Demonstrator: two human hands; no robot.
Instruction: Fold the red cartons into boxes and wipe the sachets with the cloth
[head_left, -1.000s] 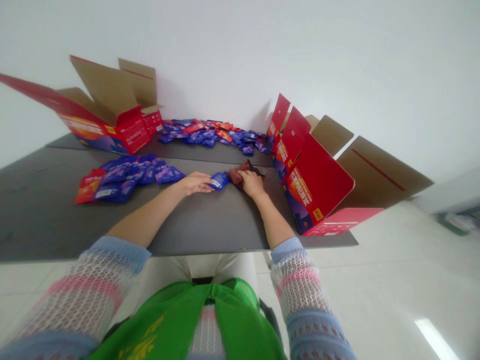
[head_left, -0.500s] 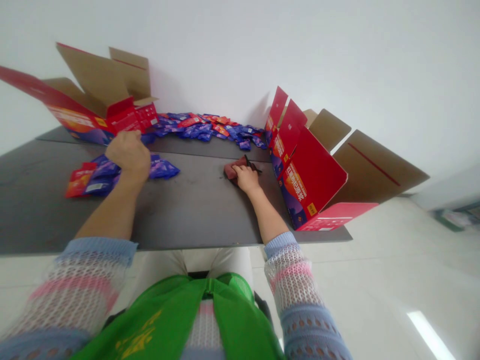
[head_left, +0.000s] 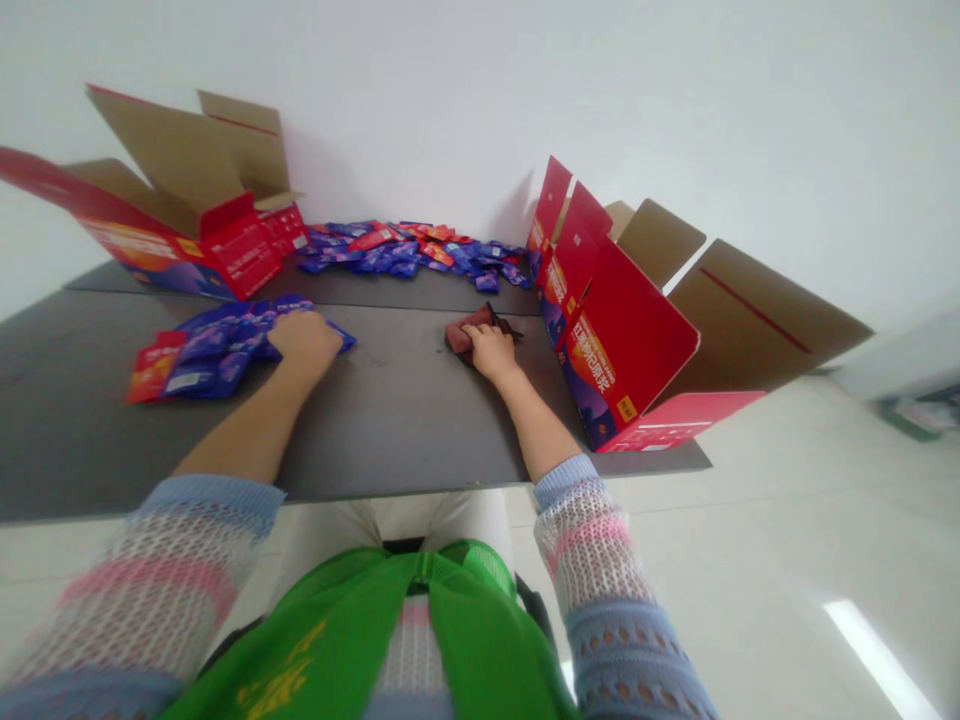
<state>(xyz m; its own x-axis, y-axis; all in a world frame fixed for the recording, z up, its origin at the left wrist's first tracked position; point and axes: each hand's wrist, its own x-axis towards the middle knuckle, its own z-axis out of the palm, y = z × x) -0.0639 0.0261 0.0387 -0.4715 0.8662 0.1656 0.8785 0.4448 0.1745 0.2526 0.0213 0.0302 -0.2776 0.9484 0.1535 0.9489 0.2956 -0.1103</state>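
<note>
Closed over the right end of a front pile of blue and purple packets (head_left: 217, 345) is my left hand (head_left: 306, 343); its fingertips are hidden, so what it grips is not clear. Red-orange packets (head_left: 155, 366) lie at the pile's left end. On the right part of the grey table (head_left: 390, 420), my right hand (head_left: 491, 350) is closed on a reddish-brown cloth (head_left: 459, 336). Something thin and dark sticks out beside the cloth.
An open red carton (head_left: 240, 245) stands at the back left, another open red carton (head_left: 600, 370) at the right. Between them a long row of blue and red packets (head_left: 405, 250) lies along the white wall.
My left hand has moved right and lower, from near the left carton to the right end of the front pile. My right hand stays on the cloth. The view has shifted slightly.
</note>
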